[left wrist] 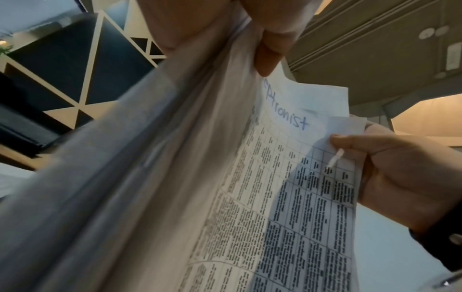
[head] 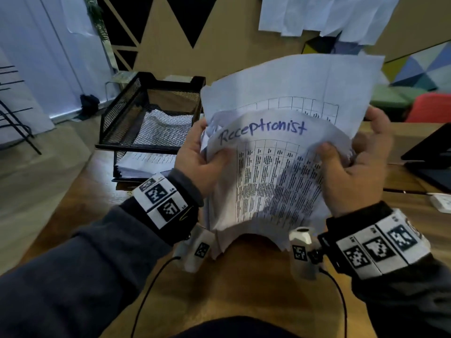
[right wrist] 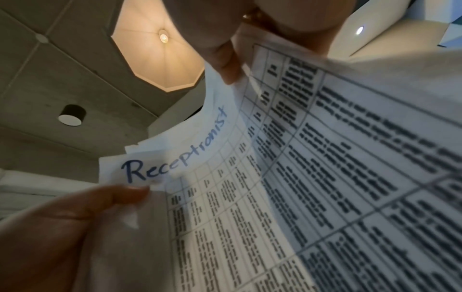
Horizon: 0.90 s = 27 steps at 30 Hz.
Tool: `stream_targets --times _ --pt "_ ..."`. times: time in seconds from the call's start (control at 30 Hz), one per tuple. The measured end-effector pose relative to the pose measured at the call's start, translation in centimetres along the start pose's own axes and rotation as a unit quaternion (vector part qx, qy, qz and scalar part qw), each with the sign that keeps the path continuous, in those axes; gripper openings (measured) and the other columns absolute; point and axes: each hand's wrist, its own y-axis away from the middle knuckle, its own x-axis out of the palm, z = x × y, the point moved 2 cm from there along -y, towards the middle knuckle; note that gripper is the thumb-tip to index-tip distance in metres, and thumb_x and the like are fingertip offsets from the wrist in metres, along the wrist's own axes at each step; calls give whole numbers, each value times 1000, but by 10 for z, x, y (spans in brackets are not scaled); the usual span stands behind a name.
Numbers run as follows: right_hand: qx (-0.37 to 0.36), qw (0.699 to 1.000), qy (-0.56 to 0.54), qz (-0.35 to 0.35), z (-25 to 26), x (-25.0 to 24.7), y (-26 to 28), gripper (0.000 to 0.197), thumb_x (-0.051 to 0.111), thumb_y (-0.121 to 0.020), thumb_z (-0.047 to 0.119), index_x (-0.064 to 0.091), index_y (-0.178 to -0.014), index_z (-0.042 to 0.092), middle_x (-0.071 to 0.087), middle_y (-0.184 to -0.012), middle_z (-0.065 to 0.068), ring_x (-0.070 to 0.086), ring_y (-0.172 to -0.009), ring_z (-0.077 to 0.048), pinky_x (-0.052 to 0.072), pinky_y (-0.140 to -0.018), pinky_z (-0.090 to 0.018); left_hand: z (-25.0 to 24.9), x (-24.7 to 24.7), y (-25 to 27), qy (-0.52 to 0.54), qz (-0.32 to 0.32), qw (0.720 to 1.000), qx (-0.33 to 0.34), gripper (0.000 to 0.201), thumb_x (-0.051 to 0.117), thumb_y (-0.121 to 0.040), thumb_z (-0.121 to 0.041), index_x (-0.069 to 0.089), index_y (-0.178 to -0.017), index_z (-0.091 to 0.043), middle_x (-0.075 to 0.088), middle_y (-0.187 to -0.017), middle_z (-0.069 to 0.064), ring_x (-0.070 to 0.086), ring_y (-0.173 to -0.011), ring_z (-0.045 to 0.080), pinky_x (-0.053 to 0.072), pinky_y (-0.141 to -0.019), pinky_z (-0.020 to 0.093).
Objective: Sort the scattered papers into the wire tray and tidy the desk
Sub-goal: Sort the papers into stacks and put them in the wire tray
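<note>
The wooden desk [head: 244,276] fills the lower half of the head view. On it at 10 o'clock stands a black wire tray [head: 151,113] of two tiers, with crumpled sheets lying in the upper tier and a flatter pile [head: 144,164] in the lower one. A dark laptop [head: 429,152] sits at 3 o'clock near the desk's right edge, and a small white box [head: 440,202] lies just below it. At the centre, held up off the desk and just right of the tray, is a thick wad of papers [head: 275,172], printed with tables and bowed toward the viewer; the front sheet bears the handwritten word "Receptronist" [head: 262,131] in blue along its top. The left hand [head: 197,157] grips the wad's left edge, thumb on the front sheet and fingers [left wrist: 272,47] curled behind. The right hand [head: 351,167] grips the right edge the same way, thumb pressed on the front and fingers [right wrist: 220,51] wrapped round the back. Both wrists wear bands with black and white markers [head: 161,198], each with a small camera beneath it.
</note>
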Motion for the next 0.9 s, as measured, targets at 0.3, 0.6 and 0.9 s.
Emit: stream_targets --times 0.3,0.6,0.9 --pt "205 974 -77 55 -40 0 19 22 71 -73 16 66 -94 15 74 -82 9 69 -82 -6 54 -76 -30 6 -10 3 -25 -52 997 -57 28 72 -73 -3 58 -80 -26 67 -65 -12 62 -68 2 50 -52 8" --pt "71 993 -96 8 -15 11 29 45 64 -80 -6 42 -105 23 56 -99 3 61 -84 5 51 -73 -13 -14 -16 8 44 -58 997 31 42 68 -71 7 50 -95 -23 69 -74 -20 66 -68 -6 51 -59 9" --pt "-195 963 176 60 -4 5 -5 29 54 -87 7 64 -114 8 63 -100 -19 54 -93 -14 37 -87 -5 -21 -23 -8 -92 24 986 135 52 59 -75 13 46 -114 -18 57 -105 -6 61 -86 -12 49 -71 5"
